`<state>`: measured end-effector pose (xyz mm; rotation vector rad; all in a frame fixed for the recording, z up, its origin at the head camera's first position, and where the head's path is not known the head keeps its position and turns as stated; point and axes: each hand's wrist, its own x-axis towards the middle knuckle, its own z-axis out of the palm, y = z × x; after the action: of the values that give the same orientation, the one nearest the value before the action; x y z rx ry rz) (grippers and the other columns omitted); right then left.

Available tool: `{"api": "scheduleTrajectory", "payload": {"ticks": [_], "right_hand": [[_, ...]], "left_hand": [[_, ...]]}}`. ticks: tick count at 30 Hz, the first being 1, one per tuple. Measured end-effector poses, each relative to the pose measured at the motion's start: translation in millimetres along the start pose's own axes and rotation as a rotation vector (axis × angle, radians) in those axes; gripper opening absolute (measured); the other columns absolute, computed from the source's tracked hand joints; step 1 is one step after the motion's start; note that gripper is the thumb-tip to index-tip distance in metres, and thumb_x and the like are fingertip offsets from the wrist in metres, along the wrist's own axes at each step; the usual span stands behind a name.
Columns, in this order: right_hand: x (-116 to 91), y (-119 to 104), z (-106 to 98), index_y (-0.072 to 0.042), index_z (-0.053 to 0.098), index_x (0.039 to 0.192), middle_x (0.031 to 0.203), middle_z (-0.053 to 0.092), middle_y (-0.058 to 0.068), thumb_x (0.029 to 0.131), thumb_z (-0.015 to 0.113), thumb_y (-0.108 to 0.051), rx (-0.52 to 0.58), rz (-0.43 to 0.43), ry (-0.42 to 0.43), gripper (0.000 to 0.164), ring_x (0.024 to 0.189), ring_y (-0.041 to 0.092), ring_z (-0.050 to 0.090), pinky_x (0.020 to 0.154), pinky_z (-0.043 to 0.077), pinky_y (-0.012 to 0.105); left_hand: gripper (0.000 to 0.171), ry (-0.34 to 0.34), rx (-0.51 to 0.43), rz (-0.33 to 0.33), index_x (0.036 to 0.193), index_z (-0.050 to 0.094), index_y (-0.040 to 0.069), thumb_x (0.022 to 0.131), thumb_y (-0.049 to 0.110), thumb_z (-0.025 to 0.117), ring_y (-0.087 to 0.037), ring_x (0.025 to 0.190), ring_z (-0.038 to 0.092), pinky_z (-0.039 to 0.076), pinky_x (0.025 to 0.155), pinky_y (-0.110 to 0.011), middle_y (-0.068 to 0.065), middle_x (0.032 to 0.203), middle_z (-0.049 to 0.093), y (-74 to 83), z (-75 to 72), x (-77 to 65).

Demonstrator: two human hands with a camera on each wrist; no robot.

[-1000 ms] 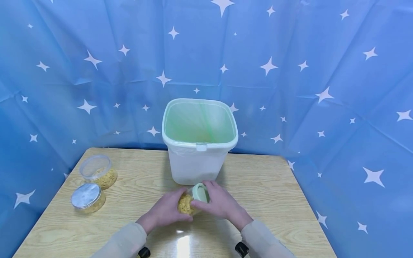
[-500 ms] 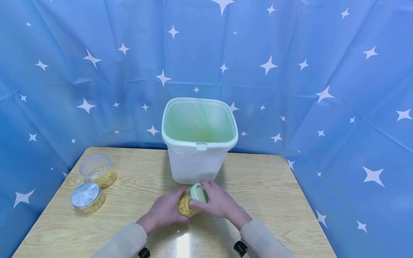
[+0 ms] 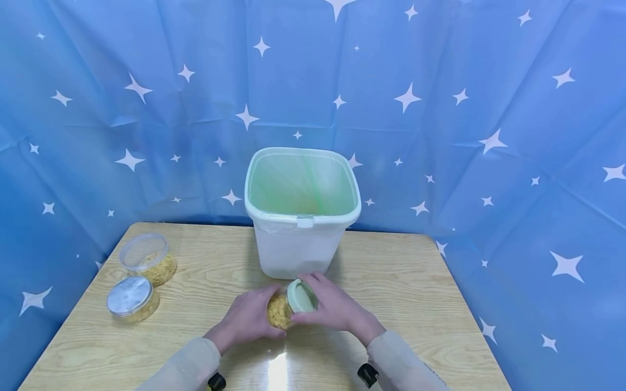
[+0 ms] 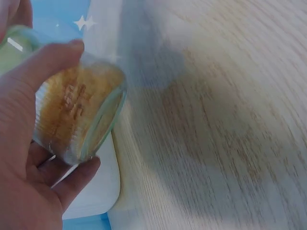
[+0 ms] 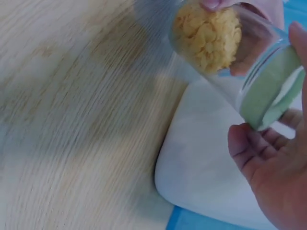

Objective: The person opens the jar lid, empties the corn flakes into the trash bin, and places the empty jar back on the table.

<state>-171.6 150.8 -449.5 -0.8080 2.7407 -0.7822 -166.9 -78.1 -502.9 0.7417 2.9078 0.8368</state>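
Note:
A clear glass jar (image 5: 208, 40) of yellow flakes lies tilted between both hands, in front of the white bin. Its pale green lid (image 3: 300, 296) points to the right and is on the jar's mouth. My left hand (image 3: 249, 317) grips the jar's body near the base, thumb on one side and fingers on the other, as the left wrist view shows. My right hand (image 3: 337, 307) holds the lid by its rim between thumb and fingers. In the right wrist view the flakes (image 5: 206, 36) sit toward the jar's base end.
Behind the hands stands a white bin (image 3: 298, 250) with a thin green-tinted liner. At the left of the wooden table (image 3: 391, 282) are an uncapped-looking clear tub (image 3: 161, 270) of flakes and a silver-lidded tub (image 3: 131, 297). A blue star-printed curtain (image 3: 195, 108) hangs behind.
The right hand has turned slightly on the lid, and the lid now faces more toward the camera. The left hand and jar have shifted slightly left.

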Motion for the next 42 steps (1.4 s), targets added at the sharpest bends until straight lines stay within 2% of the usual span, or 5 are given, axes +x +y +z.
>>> {"api": "scheduleTrajectory", "payload": {"ticks": [7,25,30,35,42], "right_hand": [[0.9,1.1,-5.3,-0.028,0.046,0.140,0.131,0.050,-0.005,0.070,0.078,-0.061,0.020,-0.113,-0.008,0.084,0.111,0.010,0.051,0.091,0.049,0.030],[0.5,-2.4,-10.3,-0.038,0.041,0.143,0.152,0.039,0.003,0.065,0.088,-0.015,-0.041,-0.143,-0.082,0.094,0.139,0.029,0.035,0.108,0.039,0.057],[-0.1,-3.0,-9.8,-0.036,0.037,0.148,0.152,0.039,0.002,0.064,0.088,-0.019,-0.079,-0.162,-0.063,0.100,0.139,0.028,0.036,0.108,0.041,0.055],[-0.2,-2.8,-9.5,-0.030,0.025,0.154,0.156,0.032,0.003,0.066,0.086,-0.042,-0.051,-0.104,-0.069,0.108,0.139,0.026,0.037,0.108,0.042,0.050],[-1.4,1.5,-9.4,-0.015,0.031,0.153,0.153,0.037,0.011,0.083,0.064,-0.063,-0.049,-0.021,-0.025,0.091,0.139,0.030,0.039,0.109,0.040,0.052]], "left_hand": [[0.086,-0.020,-0.019,0.016,0.130,0.055,0.020,0.055,0.049,0.088,-0.006,0.086,0.060,0.050,0.073,-0.029,0.012,0.105,0.066,-0.3,-5.8,-1.3],[0.090,-0.038,-0.040,-0.010,0.133,0.055,0.022,0.053,0.048,0.089,-0.007,0.086,0.059,0.049,0.072,-0.030,0.010,0.106,0.068,-4.4,-7.8,0.1],[0.091,-0.042,-0.053,-0.016,0.134,0.054,0.022,0.054,0.046,0.089,-0.009,0.088,0.060,0.050,0.072,-0.032,0.008,0.109,0.068,-5.1,-8.1,0.8],[0.090,-0.044,-0.052,-0.025,0.133,0.055,0.021,0.054,0.046,0.089,-0.009,0.088,0.060,0.050,0.073,-0.032,0.007,0.109,0.068,-5.7,-7.3,1.2],[0.088,-0.038,-0.026,-0.033,0.131,0.056,0.022,0.054,0.047,0.089,-0.007,0.084,0.059,0.049,0.070,-0.030,0.010,0.104,0.068,-7.4,-6.7,1.7]]}}
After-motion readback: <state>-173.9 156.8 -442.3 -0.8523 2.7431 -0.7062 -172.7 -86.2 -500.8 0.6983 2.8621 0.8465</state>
